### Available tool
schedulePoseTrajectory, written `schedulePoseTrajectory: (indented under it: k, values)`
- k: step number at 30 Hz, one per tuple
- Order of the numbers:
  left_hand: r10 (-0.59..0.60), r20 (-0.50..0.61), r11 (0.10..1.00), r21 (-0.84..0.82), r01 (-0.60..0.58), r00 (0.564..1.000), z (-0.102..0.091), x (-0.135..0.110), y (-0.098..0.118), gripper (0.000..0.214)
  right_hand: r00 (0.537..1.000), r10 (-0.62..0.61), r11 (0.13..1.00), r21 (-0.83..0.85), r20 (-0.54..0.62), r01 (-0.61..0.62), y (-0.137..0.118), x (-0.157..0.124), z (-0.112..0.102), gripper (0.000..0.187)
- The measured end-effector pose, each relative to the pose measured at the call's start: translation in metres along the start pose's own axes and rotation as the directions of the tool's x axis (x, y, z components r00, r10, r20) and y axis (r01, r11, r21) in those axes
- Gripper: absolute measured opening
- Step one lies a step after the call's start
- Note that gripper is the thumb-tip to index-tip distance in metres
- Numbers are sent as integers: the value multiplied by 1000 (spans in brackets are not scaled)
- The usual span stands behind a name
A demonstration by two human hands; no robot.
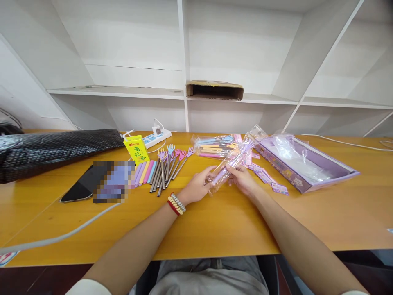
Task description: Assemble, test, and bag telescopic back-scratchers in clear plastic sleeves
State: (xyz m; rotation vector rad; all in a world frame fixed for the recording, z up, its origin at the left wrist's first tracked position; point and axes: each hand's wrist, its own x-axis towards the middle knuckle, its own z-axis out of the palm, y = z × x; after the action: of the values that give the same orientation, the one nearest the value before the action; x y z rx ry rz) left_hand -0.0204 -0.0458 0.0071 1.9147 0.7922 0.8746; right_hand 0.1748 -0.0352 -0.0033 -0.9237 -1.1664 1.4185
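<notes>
Between my hands is a purple back scratcher in a clear plastic bag (223,174), tilted with its hand-shaped end up and to the right. My left hand (200,186) pinches the lower end of the bag. Higher up, the thumb of my right hand (241,179) presses on the bag, its fingers curled beneath. Just beyond lies a pile of bagged back scratchers (215,146) in blue, orange and pink. Left of my hands are loose metal rods with coloured hand-shaped heads (168,168) and a row of coloured handles (144,173). Small purple cards (262,174) lie by my right hand.
An open purple display box (294,182) holding clear plastic bags stands at the right. At the left are a yellow drink carton (136,149), a power strip (158,138), a phone (86,182) and a black wrapped bundle (61,149). A cardboard box (215,85) sits on the white shelf.
</notes>
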Motion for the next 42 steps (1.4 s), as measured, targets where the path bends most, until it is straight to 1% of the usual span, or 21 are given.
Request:
schedulePoseTrajectory:
  k: [5, 8, 11, 13, 15, 17, 20, 23, 26, 30, 36, 40, 42]
  values:
    - [38, -32, 994, 106, -34, 999, 0, 0, -2, 48, 999, 25, 999, 19, 36, -26, 0, -1, 3, 34]
    - [53, -68, 991, 124, -44, 996, 1, 0, -2, 44, 999, 24, 999, 20, 38, -25, -1, -2, 3, 34]
    - [22, -86, 994, 113, -12, 996, 0, 2, -1, 42, 999, 14, 1000, 17, 34, -15, -1, -2, 2, 33]
    - [-7, -68, 996, 87, 13, 998, 0, 3, 0, 42, 1000, 16, 999, 28, 25, -17, -2, -1, 1, 34]
    - [-38, -50, 997, 60, 41, 998, -1, 3, -1, 43, 999, 37, 998, 45, 22, -38, -3, -1, 1, 36]
    - [-67, -56, 997, 41, 69, 996, -2, 4, -3, 44, 997, 62, 996, 54, 35, -64, -4, -1, 1, 40]
    - [-98, -66, 995, 28, 100, 993, -2, 4, -5, 48, 997, 59, 998, 30, 42, -61, -4, -1, 2, 37]
    - [-94, -35, 995, 34, 95, 995, 0, 2, -4, 49, 999, 23, 1000, -6, 35, -22, -1, -1, 3, 30]
    - [-76, -8, 996, 43, 77, 997, 3, 0, -3, 52, 999, -9, 999, -32, 35, 11, 1, -1, 2, 28]
    - [-84, -5, 994, 64, 84, 996, 6, -2, -2, 62, 1000, 2, 998, -61, 23, 0, 1, 0, 0, 30]
    - [-64, 22, 996, 69, 62, 998, 4, -3, -2, 74, 996, 26, 993, -119, 82, -16, -3, -4, 1, 30]
    - [-48, 103, 999, 15, 47, 993, 2, -4, 3, 75, 997, 24, 991, -135, 79, -13, -4, -4, 2, 30]
    - [-15, 146, 1000, -17, 17, 989, 1, -5, 6, 75, 998, 10, 992, -127, 62, -2, -4, -3, 1, 29]
